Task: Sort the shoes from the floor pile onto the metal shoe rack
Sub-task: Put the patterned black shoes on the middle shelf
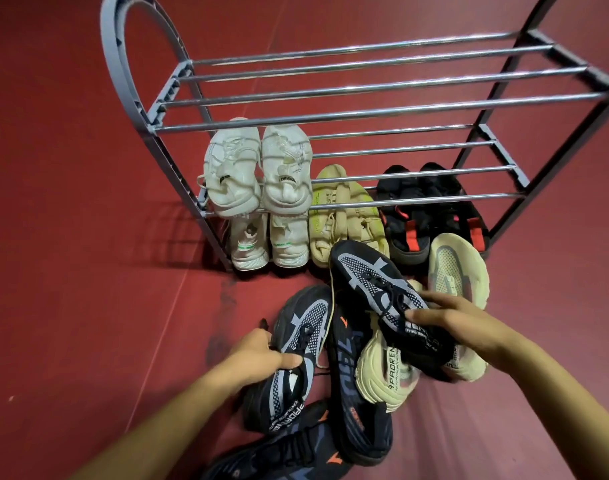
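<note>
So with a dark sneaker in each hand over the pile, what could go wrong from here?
1. The right hand pinches its dark sneaker near the laces; the grip may slip and drop it onto the cream shoes.
2. The left hand grips the matching sneaker, whose loose laces could snag neighbours.
3. The rack has only thin bars; a shoe could tip through.

I'm looking at a home corner: metal shoe rack (pixel 348 109) standing on red floor (pixel 71 271), worn shoes (pixel 351 393) piling in front.
</note>
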Demonstrator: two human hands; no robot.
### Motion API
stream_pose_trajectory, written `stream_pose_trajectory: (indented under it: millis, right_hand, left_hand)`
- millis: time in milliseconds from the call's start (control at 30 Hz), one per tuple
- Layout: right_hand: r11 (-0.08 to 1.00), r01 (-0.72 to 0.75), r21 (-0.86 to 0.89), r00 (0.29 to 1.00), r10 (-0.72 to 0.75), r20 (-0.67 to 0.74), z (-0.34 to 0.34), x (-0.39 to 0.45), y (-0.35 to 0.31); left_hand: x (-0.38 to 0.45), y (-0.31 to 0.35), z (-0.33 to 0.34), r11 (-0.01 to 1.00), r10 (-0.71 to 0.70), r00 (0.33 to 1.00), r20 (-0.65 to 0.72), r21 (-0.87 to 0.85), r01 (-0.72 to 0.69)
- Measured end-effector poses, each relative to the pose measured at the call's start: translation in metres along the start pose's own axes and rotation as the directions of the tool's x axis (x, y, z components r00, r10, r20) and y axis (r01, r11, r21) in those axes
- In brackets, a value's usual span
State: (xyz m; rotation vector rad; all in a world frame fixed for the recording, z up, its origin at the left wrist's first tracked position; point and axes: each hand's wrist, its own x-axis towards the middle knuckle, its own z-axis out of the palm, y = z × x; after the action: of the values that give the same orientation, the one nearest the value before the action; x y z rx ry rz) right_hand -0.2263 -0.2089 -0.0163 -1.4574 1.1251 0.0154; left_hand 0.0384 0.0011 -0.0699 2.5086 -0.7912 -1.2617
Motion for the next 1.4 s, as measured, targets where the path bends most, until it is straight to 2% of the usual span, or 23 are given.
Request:
stream_pose_trajectory:
  millis: [67,167,233,300,400,500,600,767,867,933,1067,1133,1200,1233,1333,1400]
  right_hand:
    - [0.991,-0.006,-0.137,0.999,-0.001,-0.052,0.001,-0.014,-0.003]
    - [0.967,0.045,-0.25,0.972,-0.101,-0.214,0.006,-0.032,-0.012]
    - [0.979,0.105,-0.177,0.923,-0.162,-0.349,0.011,-0.052,-0.021]
    - [0.977,0.203,-0.065,0.867,-0.21,-0.453,0.014,-0.078,-0.029]
    - [0.93,0.36,0.07,0.798,-0.268,-0.54,0.017,-0.112,-0.043]
    - [0.882,0.469,0.044,0.693,-0.337,-0.638,0.014,-0.107,-0.063]
    - [0.874,0.485,-0.003,0.639,-0.357,-0.682,0.006,-0.068,-0.089]
    - [0.885,0.458,-0.08,0.622,-0.384,-0.682,-0.015,0.018,-0.133]
    - [0.911,0.384,-0.154,0.67,-0.389,-0.633,-0.024,0.057,-0.156]
    - [0.917,0.316,-0.243,0.71,-0.399,-0.58,-0.028,0.076,-0.163]
    - [0.885,0.272,-0.377,0.718,-0.447,-0.533,-0.039,0.08,-0.146]
    - [0.858,0.342,-0.384,0.748,-0.496,-0.442,-0.038,0.068,-0.13]
    - [0.785,0.343,-0.516,0.754,-0.558,-0.347,-0.033,0.061,-0.12]
    - [0.743,0.319,-0.589,0.75,-0.578,-0.322,-0.029,0.061,-0.118]
    - [0.685,0.298,-0.664,0.705,-0.628,-0.331,-0.018,0.067,-0.127]
    - [0.678,0.301,-0.67,0.663,-0.654,-0.364,-0.015,0.069,-0.135]
  left_hand:
    - [-0.015,0.008,-0.001,0.997,0.076,0.993,-0.094,0.036,-0.073]
    - [-0.044,0.021,-0.01,0.977,0.158,0.965,-0.212,-0.108,-0.183]
    - [-0.066,0.033,-0.017,0.92,0.227,0.94,-0.254,-0.26,-0.293]
    - [-0.086,0.051,-0.026,0.822,0.326,0.904,-0.277,-0.39,-0.415]
    - [-0.097,0.085,-0.049,0.709,0.415,0.846,-0.335,-0.463,-0.532]
    - [-0.091,0.126,-0.069,0.681,0.433,0.807,-0.403,-0.44,-0.585]
    - [-0.061,0.174,-0.091,0.694,0.394,0.826,-0.402,-0.459,-0.555]
    - [-0.005,0.24,-0.126,0.845,0.307,0.81,-0.5,-0.249,-0.473]
    - [0.014,0.263,-0.139,0.943,0.276,0.804,-0.527,-0.016,-0.334]
    - [0.023,0.266,-0.142,0.955,0.292,0.781,-0.552,0.125,-0.268]
    - [0.019,0.254,-0.128,0.908,0.407,0.742,-0.532,0.327,-0.263]
    - [0.01,0.241,-0.119,0.843,0.506,0.657,-0.559,0.481,-0.24]
    - [0.0,0.229,-0.109,0.756,0.638,0.537,-0.552,0.579,-0.303]
    - [-0.004,0.224,-0.104,0.7,0.699,0.517,-0.494,0.62,-0.354]
    - [-0.004,0.218,-0.1,0.587,0.75,0.597,-0.286,0.704,-0.4]
    - [0.004,0.219,-0.104,0.602,0.757,0.579,-0.303,0.668,-0.438]
